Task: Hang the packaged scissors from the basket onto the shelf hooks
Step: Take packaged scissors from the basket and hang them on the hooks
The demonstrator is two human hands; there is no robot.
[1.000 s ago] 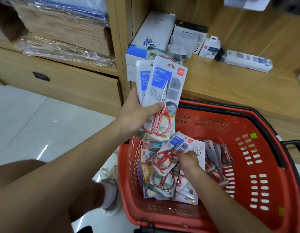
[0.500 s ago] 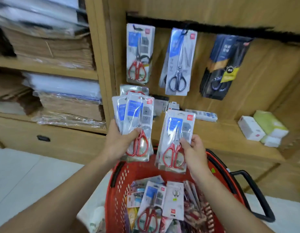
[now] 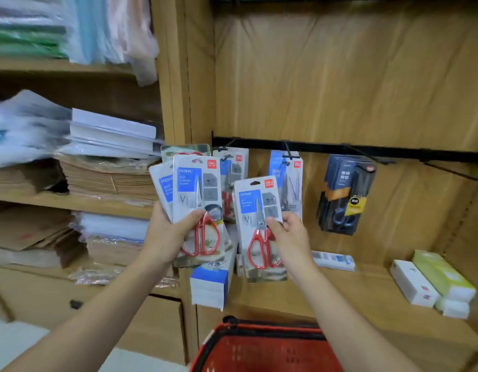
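Your red basket point(image 3: 259, 347) sits at the lower edge of view, below the shelf. Only its rim and perforated wall show, so its contents cannot be seen. Your left hand point(image 3: 169, 233) grips a fanned stack of scissor packs point(image 3: 196, 194), thumb clamped across the front card and fingers curled behind. Your right hand point(image 3: 291, 237) pinches a single scissor pack point(image 3: 252, 208) at its right edge, thumb on the front face. That pack is upright just beside the stack, in front of the shelf and not on any hook. Both front cards carry a blue panel reading "HOME" and a red corner badge reading "deli"; the smaller print is unreadable. Each shows red-handled scissors, steel blades pointing up, on a white card with a hang slot at the top. Behind them the black hook rail point(image 3: 339, 148) carries a hung red-handled pack point(image 3: 237, 170), a blue-carded pack point(image 3: 291, 178) and dark packs point(image 3: 345, 194) with yellow labels.
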